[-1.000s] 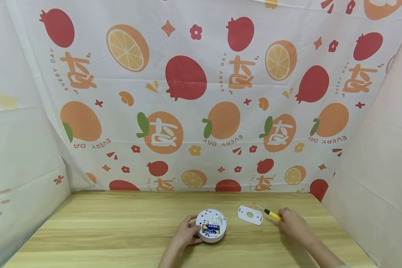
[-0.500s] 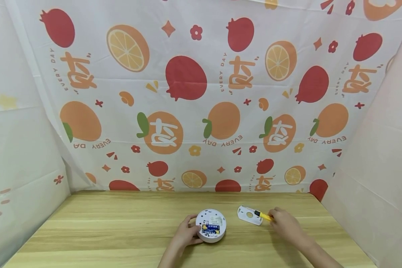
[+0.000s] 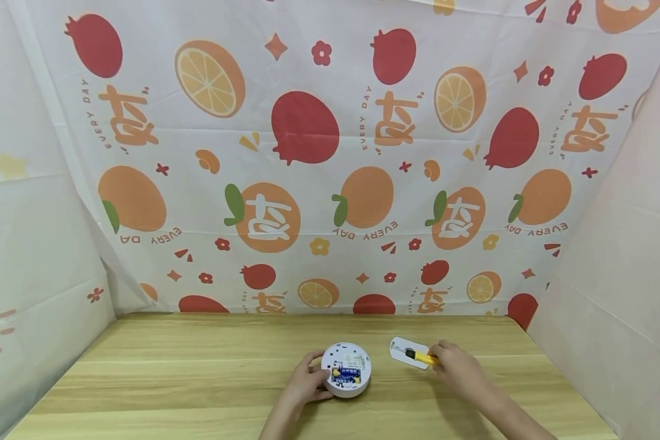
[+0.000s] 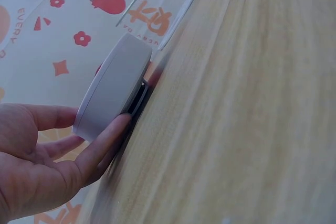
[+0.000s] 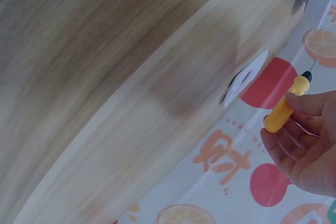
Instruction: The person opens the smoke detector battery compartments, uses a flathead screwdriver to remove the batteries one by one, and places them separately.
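A round white smoke detector (image 3: 342, 357) sits near the table's middle, its back facing up with blue batteries (image 3: 348, 375) exposed. My left hand (image 3: 304, 384) grips its left side, thumb at the top rim. In the left wrist view the detector (image 4: 110, 90) is tilted, with fingers at its edge. My right hand (image 3: 455, 368) holds a screwdriver (image 3: 426, 358) by its yellow handle. Its thin metal shaft points left, above a white mounting plate (image 3: 403, 359) with a central hole. The right wrist view has the screwdriver (image 5: 283, 109) in the fingers, apart from the plate (image 5: 249, 77).
The wood-grain table (image 3: 187, 373) runs back to a white fruit-printed cloth (image 3: 319, 269). Pale cloth sides stand at left (image 3: 38, 275) and right (image 3: 610, 293).
My right hand has moved left with the screwdriver, carrying its shaft from beyond the plate's right end to over the plate. The left hand and smoke detector have stayed put.
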Tool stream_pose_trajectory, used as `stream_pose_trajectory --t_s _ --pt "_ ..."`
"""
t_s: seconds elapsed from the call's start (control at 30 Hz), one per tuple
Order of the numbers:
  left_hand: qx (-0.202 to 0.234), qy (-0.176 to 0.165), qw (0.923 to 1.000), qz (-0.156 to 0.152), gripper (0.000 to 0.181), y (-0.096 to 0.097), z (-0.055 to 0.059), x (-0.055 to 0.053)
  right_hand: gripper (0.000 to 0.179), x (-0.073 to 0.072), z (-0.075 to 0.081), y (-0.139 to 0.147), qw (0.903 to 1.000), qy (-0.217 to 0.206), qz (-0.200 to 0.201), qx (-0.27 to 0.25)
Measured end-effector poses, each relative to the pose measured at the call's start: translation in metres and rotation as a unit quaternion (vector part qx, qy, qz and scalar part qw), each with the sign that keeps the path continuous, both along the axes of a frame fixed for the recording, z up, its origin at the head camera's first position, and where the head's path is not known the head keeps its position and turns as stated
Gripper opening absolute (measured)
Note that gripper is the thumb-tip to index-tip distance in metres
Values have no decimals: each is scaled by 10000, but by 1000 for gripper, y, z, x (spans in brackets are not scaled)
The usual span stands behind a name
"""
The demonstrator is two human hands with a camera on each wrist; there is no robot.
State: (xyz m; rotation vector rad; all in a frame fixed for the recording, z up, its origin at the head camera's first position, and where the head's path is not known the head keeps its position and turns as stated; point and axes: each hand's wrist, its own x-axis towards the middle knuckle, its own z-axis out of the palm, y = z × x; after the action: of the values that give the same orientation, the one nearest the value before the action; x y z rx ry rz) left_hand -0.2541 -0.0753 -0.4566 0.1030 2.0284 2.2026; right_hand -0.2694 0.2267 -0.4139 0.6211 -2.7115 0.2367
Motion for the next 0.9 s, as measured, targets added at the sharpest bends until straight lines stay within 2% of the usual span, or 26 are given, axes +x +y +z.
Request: stream_pose_trajectory --t_s 0.37,0.67,0.9 --pt "53 81 9999 50 50 2 -1 2 16 5 4 -12 9989 241 394 35" --pt "31 59 10000 46 49 1 -1 2 16 5 4 -17 9969 367 674 174" --pt "54 -26 10000 41 49 1 1 2 18 7 5 -21 9935 622 937 174"
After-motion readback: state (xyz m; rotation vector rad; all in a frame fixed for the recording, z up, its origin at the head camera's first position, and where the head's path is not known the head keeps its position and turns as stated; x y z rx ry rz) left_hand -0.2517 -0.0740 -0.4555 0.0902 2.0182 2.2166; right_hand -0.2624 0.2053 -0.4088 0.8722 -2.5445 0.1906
